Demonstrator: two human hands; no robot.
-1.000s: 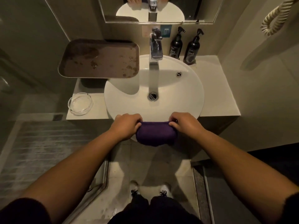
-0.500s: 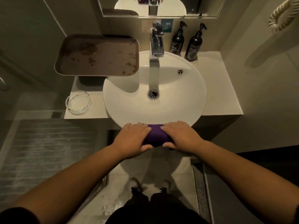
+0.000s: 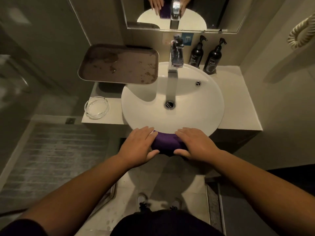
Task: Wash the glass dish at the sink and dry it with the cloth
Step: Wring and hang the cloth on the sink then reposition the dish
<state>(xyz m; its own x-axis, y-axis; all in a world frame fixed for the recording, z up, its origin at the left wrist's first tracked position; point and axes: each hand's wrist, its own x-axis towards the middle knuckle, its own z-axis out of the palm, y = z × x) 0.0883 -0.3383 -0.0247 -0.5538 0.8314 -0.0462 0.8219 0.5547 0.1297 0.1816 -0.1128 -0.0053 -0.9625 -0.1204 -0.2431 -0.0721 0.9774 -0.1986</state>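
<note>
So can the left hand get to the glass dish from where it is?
Probably yes. The glass dish sits in the open on the counter, left of the sink. Nothing lies between, but the left hand rests on the purple cloth.

Both hands, left (image 3: 139,145) and right (image 3: 196,144), flat, fingers extended, arms outstretched.

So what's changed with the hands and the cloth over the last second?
Both hands, left hand and right hand, went from gripping the ends of the purple cloth in fists to lying flat on it, pressing it onto the front rim of the sink. The glass dish stayed on the counter, untouched.
</note>
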